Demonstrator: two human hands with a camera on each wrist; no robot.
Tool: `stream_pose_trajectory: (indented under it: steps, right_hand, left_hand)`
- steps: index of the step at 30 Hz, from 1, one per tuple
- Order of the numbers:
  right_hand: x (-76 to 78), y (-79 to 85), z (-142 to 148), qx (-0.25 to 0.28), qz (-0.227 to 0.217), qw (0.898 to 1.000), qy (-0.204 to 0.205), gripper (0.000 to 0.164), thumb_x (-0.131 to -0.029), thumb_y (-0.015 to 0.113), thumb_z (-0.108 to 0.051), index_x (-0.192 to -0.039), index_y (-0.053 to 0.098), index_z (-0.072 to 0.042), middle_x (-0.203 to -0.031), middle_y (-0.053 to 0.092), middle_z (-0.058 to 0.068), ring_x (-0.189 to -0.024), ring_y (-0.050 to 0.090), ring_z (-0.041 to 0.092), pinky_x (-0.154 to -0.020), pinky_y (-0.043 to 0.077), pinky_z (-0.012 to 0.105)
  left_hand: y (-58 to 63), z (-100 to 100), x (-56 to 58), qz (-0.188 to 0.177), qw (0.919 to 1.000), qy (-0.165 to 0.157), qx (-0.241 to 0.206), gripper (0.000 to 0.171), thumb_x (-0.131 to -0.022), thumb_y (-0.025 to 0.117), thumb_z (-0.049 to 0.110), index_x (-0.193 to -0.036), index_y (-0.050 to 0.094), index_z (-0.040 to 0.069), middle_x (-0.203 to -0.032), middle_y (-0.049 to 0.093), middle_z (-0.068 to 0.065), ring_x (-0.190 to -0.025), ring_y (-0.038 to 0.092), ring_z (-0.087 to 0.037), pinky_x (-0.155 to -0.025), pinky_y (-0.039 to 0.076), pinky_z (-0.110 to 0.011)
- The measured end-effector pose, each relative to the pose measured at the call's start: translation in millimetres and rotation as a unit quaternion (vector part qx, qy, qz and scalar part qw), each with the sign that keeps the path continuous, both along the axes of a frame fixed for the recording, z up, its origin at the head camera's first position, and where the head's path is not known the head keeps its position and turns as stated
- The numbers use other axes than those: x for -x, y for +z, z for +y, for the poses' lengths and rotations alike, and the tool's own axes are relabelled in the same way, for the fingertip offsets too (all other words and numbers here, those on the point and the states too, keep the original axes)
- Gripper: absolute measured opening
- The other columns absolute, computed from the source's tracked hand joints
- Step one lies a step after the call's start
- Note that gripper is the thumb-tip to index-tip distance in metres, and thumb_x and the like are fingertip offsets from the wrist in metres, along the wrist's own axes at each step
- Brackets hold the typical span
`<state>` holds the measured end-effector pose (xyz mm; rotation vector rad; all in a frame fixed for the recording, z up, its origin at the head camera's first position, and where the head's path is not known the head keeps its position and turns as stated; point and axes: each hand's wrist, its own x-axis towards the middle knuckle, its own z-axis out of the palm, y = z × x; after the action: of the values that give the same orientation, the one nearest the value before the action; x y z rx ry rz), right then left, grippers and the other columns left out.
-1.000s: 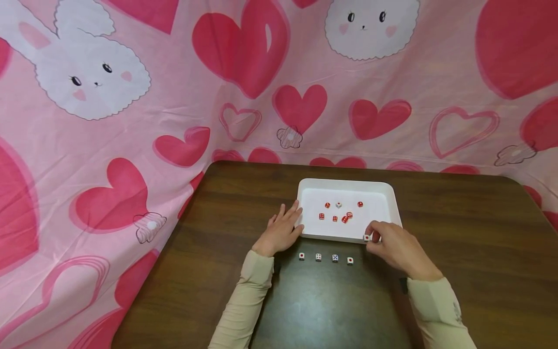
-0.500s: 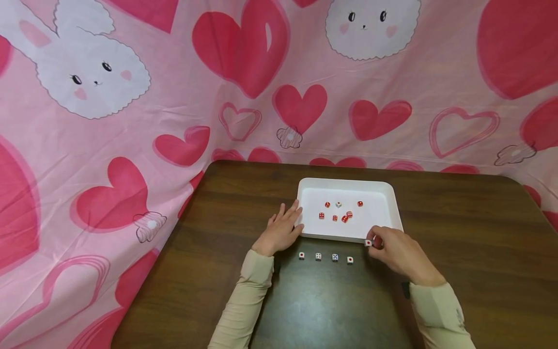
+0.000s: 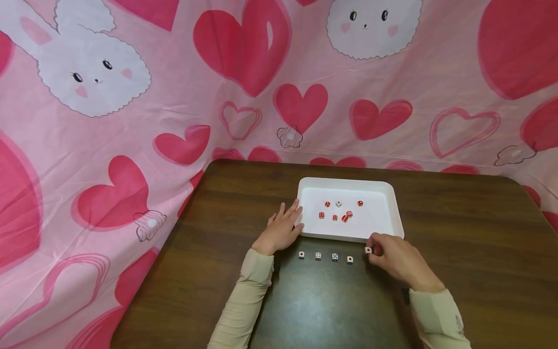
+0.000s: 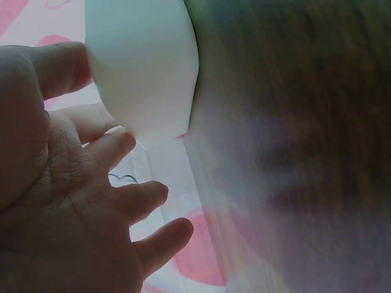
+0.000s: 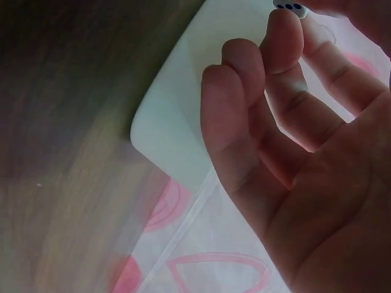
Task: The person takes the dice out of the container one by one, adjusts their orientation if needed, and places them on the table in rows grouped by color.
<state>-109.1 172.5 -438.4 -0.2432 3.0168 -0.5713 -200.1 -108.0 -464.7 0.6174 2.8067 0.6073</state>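
Between the thumb and fingers of my right hand (image 3: 398, 256) a white die (image 3: 368, 250) is pinched, its red one-spot showing in the head view. It is just in front of the tray's near right corner. Part of that die (image 5: 291, 7) also shows at the top of the right wrist view. My left hand (image 3: 280, 231) touches the left side of the white tray (image 3: 394, 213) with fingers spread and fairly straight. In front of the tray several white dice (image 3: 334, 257) stand in a row. Inside it lie several red dice (image 3: 334, 218) and one white die (image 3: 338, 204).
The dark wooden table (image 3: 471, 232) extends on both sides of the tray. A pink cloth (image 3: 183, 72) with hearts and rabbit faces hangs behind the table and along its left side.
My right hand has moved the pinched white die from the tray's front rim toward me, near the right end of the row. The left hand has stayed at the tray.
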Motion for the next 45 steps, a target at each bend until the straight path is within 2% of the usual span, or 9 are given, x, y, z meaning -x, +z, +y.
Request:
stream_pose_trajectory:
  steps: [15, 23, 45]
  right_hand:
    - [-3.2, -16.9, -3.0, 0.012, -0.032, 0.999, -0.002, 0.014, -0.072, 0.067, -0.019, -0.079, 0.055, -0.021, -0.066, 0.047, -0.007, -0.059, 0.042, 0.01, -0.052, 0.031, 0.028]
    - [-3.5, -22.3, -2.2, 0.007, -0.02, 1.0, 0.001, 0.013, -0.069, 0.067, -0.017, -0.074, 0.055, -0.022, -0.065, 0.047, -0.009, -0.058, 0.043, 0.008, -0.051, 0.031, 0.029]
    - [-1.6, -27.0, -2.2, 0.008, -0.04, 0.999, 0.004, 0.014, -0.069, 0.068, -0.017, -0.075, 0.056, -0.021, -0.065, 0.049, -0.008, -0.059, 0.044, 0.009, -0.052, 0.033, 0.029]
  left_hand:
    - [2.4, -0.6, -0.9, 0.002, 1.0, -0.005, -0.001, 0.055, -0.094, 0.038, 0.04, -0.143, 0.022, 0.022, -0.151, 0.005, 0.008, -0.139, 0.002, -0.028, -0.106, 0.013, -0.053]
    - [3.2, -1.1, -1.0, 0.004, 0.9999, -0.008, -0.005, 0.055, -0.094, 0.038, 0.039, -0.143, 0.023, 0.021, -0.151, 0.005, 0.007, -0.139, 0.002, -0.029, -0.106, 0.013, -0.054]
    - [3.3, -2.0, -0.8, 0.008, 0.9999, -0.011, -0.005, 0.054, -0.094, 0.038, 0.039, -0.143, 0.023, 0.021, -0.151, 0.005, 0.009, -0.139, 0.003, -0.029, -0.106, 0.014, -0.052]
